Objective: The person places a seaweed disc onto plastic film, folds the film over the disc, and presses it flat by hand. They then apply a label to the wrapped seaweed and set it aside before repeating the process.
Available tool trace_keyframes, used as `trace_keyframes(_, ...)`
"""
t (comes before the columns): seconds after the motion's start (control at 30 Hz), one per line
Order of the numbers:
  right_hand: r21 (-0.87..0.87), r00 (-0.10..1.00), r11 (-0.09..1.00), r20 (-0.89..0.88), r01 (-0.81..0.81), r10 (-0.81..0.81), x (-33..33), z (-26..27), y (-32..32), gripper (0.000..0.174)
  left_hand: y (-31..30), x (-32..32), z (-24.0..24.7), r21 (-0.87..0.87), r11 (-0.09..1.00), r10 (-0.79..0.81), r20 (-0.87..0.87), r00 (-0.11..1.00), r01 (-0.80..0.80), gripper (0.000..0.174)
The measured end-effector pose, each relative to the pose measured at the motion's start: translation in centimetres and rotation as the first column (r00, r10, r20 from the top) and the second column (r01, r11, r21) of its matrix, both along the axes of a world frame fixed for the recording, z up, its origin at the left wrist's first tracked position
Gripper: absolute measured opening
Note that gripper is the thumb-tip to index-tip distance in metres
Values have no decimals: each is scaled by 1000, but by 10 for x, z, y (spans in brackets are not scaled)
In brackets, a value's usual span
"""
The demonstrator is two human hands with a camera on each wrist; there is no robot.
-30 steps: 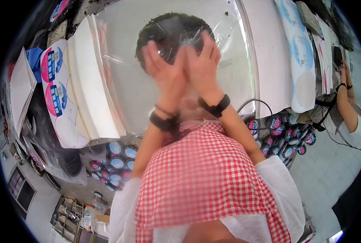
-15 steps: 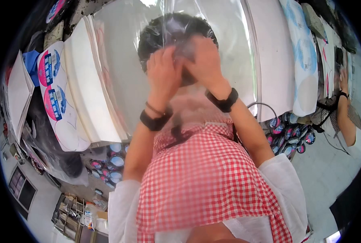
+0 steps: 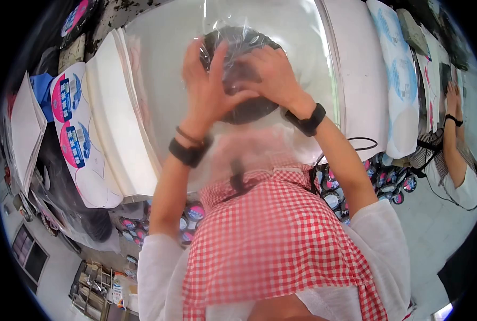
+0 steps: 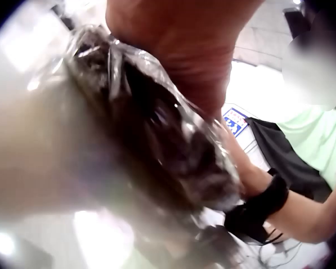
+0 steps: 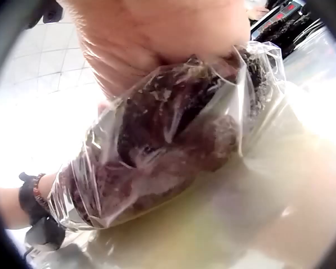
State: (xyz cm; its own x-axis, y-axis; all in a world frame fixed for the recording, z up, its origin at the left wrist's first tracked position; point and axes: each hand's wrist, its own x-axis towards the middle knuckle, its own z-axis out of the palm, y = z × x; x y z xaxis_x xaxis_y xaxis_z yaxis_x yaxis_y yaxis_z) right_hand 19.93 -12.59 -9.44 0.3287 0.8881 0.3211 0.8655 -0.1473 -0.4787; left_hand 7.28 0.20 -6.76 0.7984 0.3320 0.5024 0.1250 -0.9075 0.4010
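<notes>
A round, dark cake that looks like dried seaweed (image 3: pixel 252 111) lies under clear plastic film on the pale worktop (image 3: pixel 163 96). Purplish flakes show through the creased film (image 5: pixel 157 151) in the right wrist view. My left hand (image 3: pixel 206 88) is spread over the cake's left part, fingers mostly straight and thumb reaching in across it. From the right, my right hand (image 3: pixel 276 75) bends its fingers over the top and holds the wrapped cake, its thumb towards the left one. In the left wrist view the shiny wrapped cake (image 4: pixel 157 129) sits close below the palm.
Stacked white sheets (image 3: pixel 118 101) and printed labels (image 3: pixel 70 107) border the worktop's left side. Blue-and-white label sheets (image 3: pixel 399 69) lie at the right. Round labelled packs (image 3: pixel 332 200) are heaped below the edge. A loose cable (image 3: pixel 364 142) curves near my right forearm. Another person (image 3: pixel 458 166) works farther right.
My hands were close together over the cake; they then turned inward and have now moved apart. The left fingers have opened out. The film over the cake has shifted and creased.
</notes>
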Motion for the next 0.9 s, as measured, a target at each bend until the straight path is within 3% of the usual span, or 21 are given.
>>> trace_keyframes(0.1, -44, 999, 999, 33, -13, 14, -2, 2, -3, 41, 15, 10, -1, -46, 989, -141, -17, 990, 141, 69)
trace_keyframes(0.17, 119, 986, 986, 97, 121, -133, -6, 20, 5, 36, 24, 6, -18, -211, 942, -277, -57, 959, 260, 61)
trace_keyframes(0.23, 188, 993, 981, 94, 48, -66, 0, 20, 13, 32, 26, 1, -22, -188, 949, -274, -90, 958, 254, 55)
trace_keyframes(0.3, 167, 977, 963, 29, -212, 210, 15, 5, 20, 30, 24, -1, -22, -145, 950, -291, -101, 951, 275, 55)
trace_keyframes(0.33, 156, 978, 966, 31, -207, 204, 12, 4, 18, 30, 20, -5, -20, -124, 959, -271, -118, 955, 256, 57)
trace_keyframes(0.4, 127, 975, 967, 25, -221, 220, 12, 1, 14, 29, -8, -5, -6, -241, 970, 39, 131, 991, -7, 61)
trace_keyframes(0.47, 64, 974, 973, 54, -221, 218, 9, 0, 14, 29, -13, 0, -4, -255, 963, 125, 146, 981, -85, 63)
trace_keyframes(0.57, 29, 971, 974, 88, -225, 222, 9, -5, 16, 29, -10, 5, -13, -86, 996, -11, -161, 987, -3, 63)
trace_keyframes(0.6, -69, 963, 961, 10, -267, 268, 12, -2, 15, 35, -10, 4, -16, -150, 989, -13, -160, 987, -11, 48)
trace_keyframes(0.7, 119, 908, 983, -381, -138, 174, 2, 25, -14, 47, -10, 8, -25, -118, 992, 19, -143, 989, -36, 35)
trace_keyframes(0.73, 68, 900, 993, -422, -91, 112, 2, 36, -30, 65, -12, 9, -24, -114, 992, 31, -137, 990, -46, 27)
trace_keyframes(0.8, -96, 995, 995, -97, 22, -31, -5, 21, -37, 70, -11, 13, -30, -124, 992, 6, -98, 995, -18, 27)
trace_keyframes(0.83, -160, 992, 980, 68, 120, -110, -15, 15, -43, 73, -12, 10, -32, -128, 992, -32, -90, 995, 21, 27)
trace_keyframes(0.87, -208, 982, 966, 143, 151, -123, -22, 16, -33, 74, -13, 10, -31, -111, 994, -36, -128, 991, 22, 30)
trace_keyframes(0.9, -200, 985, 967, 100, 160, -142, -26, 16, -27, 73, -14, 10, -27, -95, 995, -31, -175, 984, 14, 31)
